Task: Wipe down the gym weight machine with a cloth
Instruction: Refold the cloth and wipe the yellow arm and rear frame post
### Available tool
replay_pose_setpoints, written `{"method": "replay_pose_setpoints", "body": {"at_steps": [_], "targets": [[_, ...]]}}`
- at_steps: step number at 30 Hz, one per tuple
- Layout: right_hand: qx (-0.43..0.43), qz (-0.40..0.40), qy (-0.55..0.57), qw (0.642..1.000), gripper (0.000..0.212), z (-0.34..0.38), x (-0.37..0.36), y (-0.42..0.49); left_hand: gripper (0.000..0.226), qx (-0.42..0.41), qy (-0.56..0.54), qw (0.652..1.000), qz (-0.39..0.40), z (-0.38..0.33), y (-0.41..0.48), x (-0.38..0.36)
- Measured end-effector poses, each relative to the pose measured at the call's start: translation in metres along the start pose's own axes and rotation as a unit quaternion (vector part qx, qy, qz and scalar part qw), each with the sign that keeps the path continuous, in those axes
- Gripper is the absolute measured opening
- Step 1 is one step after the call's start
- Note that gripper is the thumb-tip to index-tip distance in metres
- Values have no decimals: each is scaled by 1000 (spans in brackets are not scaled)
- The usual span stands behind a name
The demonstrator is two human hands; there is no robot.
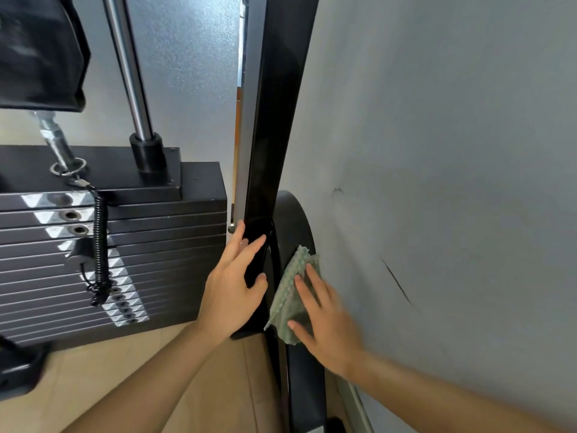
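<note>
Green cloth (288,295) sits low on the weight machine, flat against the curved black cover (295,220) right of the black upright post (274,120). I press it there with my right hand (324,320), palm on the fabric, fingers straight and slightly apart, not curled round anything; the hand is a bit motion-blurred. My left hand (232,289) rests on the lower post just beside the cloth, fingers straight and spread along its left edge, thumb on the front face, no real grip. Weight stack (140,245) is left of the post, with a coiled black cord (100,245) hanging down its pin holes. A chrome guide rod (128,64) rises from the top plate. Grey wall (437,151) on the right carries a dark scuff mark (396,281). Tan floor (125,385) below.
</note>
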State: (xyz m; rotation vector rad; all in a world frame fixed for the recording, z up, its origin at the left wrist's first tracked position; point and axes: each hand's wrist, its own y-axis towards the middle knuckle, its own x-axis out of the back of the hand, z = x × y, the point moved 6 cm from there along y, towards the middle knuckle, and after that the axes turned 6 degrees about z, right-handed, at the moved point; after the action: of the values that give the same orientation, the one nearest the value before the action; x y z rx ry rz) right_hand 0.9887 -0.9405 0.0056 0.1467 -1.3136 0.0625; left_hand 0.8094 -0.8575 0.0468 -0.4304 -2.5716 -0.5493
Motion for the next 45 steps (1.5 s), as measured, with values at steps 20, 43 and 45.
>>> {"method": "replay_pose_setpoints", "body": {"at_steps": [20, 43, 45], "targets": [[-49, -24, 177, 983, 57, -11, 79, 98, 65, 92, -154, 982, 53, 0, 11, -50], [-138, -54, 226, 963, 61, -25, 15, -10, 56, 131, -36, 990, -32, 6, -56, -82], [-127, -88, 208, 966, 57, -19, 21, -8, 52, 160, -28, 986, -43, 6, -58, -81]]}}
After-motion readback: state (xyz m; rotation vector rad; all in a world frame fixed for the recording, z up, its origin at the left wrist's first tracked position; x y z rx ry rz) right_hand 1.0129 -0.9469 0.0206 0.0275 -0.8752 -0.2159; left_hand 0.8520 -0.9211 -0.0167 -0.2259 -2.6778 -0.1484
